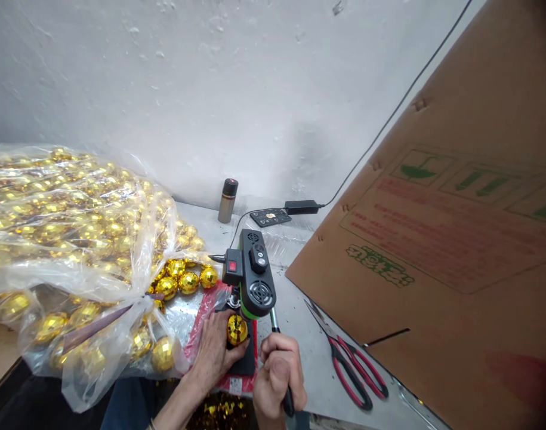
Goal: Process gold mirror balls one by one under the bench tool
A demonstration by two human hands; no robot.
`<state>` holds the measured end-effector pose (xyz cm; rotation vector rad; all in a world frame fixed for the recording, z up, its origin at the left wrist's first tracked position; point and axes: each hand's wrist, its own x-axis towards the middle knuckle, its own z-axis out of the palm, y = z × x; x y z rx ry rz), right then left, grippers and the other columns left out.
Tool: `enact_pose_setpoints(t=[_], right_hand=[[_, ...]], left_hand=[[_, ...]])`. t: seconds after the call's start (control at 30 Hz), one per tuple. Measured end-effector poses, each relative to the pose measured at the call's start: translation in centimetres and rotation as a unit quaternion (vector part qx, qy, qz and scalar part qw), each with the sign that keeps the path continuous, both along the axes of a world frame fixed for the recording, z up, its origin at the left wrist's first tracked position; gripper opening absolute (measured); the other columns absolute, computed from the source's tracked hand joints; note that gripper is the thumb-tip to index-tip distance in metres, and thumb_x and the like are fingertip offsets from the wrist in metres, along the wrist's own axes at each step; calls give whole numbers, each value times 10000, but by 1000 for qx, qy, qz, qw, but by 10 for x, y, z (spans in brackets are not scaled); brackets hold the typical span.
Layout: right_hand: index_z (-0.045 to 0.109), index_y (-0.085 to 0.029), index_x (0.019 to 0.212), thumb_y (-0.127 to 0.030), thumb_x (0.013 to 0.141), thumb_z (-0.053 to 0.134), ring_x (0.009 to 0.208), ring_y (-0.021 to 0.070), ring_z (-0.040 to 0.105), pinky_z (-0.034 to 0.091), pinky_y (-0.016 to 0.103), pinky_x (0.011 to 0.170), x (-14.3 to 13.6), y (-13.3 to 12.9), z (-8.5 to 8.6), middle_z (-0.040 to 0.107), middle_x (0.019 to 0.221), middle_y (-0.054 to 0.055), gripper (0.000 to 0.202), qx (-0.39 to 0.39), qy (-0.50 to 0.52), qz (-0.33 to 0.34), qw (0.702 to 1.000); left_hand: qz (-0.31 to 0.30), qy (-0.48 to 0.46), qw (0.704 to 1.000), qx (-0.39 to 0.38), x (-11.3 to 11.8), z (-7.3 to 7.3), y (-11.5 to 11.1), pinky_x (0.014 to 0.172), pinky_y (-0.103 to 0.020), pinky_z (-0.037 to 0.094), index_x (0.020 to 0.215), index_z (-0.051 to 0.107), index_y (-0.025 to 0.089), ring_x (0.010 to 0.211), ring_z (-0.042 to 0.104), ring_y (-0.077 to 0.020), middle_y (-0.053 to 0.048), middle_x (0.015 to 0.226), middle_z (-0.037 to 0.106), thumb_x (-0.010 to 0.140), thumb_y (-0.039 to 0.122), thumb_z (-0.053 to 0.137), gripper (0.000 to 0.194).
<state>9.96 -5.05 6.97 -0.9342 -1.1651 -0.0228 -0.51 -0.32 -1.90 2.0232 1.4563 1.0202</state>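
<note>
A small black bench drill press (258,275) with a red switch stands on the table. Under its head, my left hand (214,343) grips a shiny gold mirrored ball (237,330) between thumb and fingers, over the machine's dark base. My right hand (279,373) is wrapped round the black-handled lever (289,401) at the machine's right side. The drill tip is mostly hidden behind the head and the ball. Just left of my left hand, several loose gold balls (188,283) lie by the mouth of a clear plastic bag (141,251).
The large bag is full of gold balls. A brown cardboard box (456,251) leans in on the right, with red-handled scissors (355,364) beside it. Toward the wall are a bottle (228,202), a phone (270,217) and a power adapter (302,207) with its cable.
</note>
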Motion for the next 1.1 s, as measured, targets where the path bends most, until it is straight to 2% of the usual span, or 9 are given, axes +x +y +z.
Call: enact_pose_setpoints(t=[0.17, 0.33, 0.57, 0.67, 0.8, 0.9, 0.97, 1.03, 1.1], right_hand=[[514, -235, 748, -250, 1095, 451, 600, 139, 516, 396, 299, 570, -1, 1, 0, 564, 729, -10, 353, 0, -7, -13, 1000], [495, -237, 747, -299, 1112, 450, 603, 134, 518, 420, 280, 577, -2, 1, 8, 556, 725, -19, 373, -1, -23, -26, 999], [488, -229, 744, -215, 1094, 443, 625, 123, 504, 404, 261, 581, -6, 2, 16, 535, 743, -26, 354, 20, 4, -11, 1000], [493, -232, 740, -194, 1086, 435, 618, 133, 507, 423, 271, 580, -5, 0, 9, 531, 735, -19, 352, 23, 6, -8, 1000], [510, -227, 737, -157, 1067, 429, 630, 143, 551, 450, 286, 580, -6, -1, -12, 573, 769, -1, 346, 6, -21, -7, 1000], [495, -233, 745, -183, 1087, 400, 639, 147, 565, 490, 299, 612, -5, 3, -28, 566, 768, -6, 358, 17, -2, -23, 1000], [514, -234, 755, -207, 1096, 406, 649, 148, 587, 518, 302, 629, -2, 4, -32, 579, 771, -8, 358, 28, -40, -25, 998], [545, -232, 764, -203, 1087, 432, 643, 147, 595, 514, 291, 601, 4, 3, -24, 598, 776, -4, 344, 32, -95, -17, 995], [553, -228, 755, -170, 1073, 441, 616, 142, 573, 471, 276, 551, 9, -1, -2, 592, 764, 0, 342, 9, -100, -4, 995]], left_hand=[[-2, 0, 1000, -15, -1, 4, 0, 921, -533, 554, 1266, 688, 180, 1060, 697, -373, -148, 1144, 760, 815, 319, 764, 478], [-10, -5, 1000, -15, -2, 4, 1, 916, -524, 550, 1271, 683, 184, 1049, 698, -365, -145, 1143, 763, 807, 314, 769, 489], [-10, 5, 1000, -18, -1, 2, 2, 936, -539, 541, 1276, 684, 180, 1068, 693, -373, -150, 1155, 761, 791, 318, 781, 514], [-11, 5, 1000, -28, -1, 2, 2, 940, -531, 538, 1274, 684, 194, 1066, 692, -368, -138, 1146, 762, 791, 335, 787, 513], [-6, -4, 999, -33, -1, 1, 1, 935, -524, 539, 1276, 681, 201, 1069, 689, -370, -139, 1159, 759, 791, 350, 797, 521], [-10, -7, 999, -34, -1, 2, 0, 932, -532, 544, 1262, 685, 184, 1063, 691, -374, -154, 1155, 758, 801, 338, 790, 498], [-11, -5, 999, -35, -1, 5, 0, 924, -543, 551, 1250, 690, 172, 1058, 693, -384, -164, 1144, 757, 794, 334, 794, 495], [-11, -6, 999, -32, -1, 7, 2, 922, -552, 558, 1251, 690, 176, 1061, 694, -389, -163, 1146, 755, 790, 337, 793, 500], [-11, -13, 999, -31, -1, 9, 4, 943, -563, 562, 1261, 689, 192, 1077, 696, -386, -152, 1154, 757, 796, 333, 787, 497]])
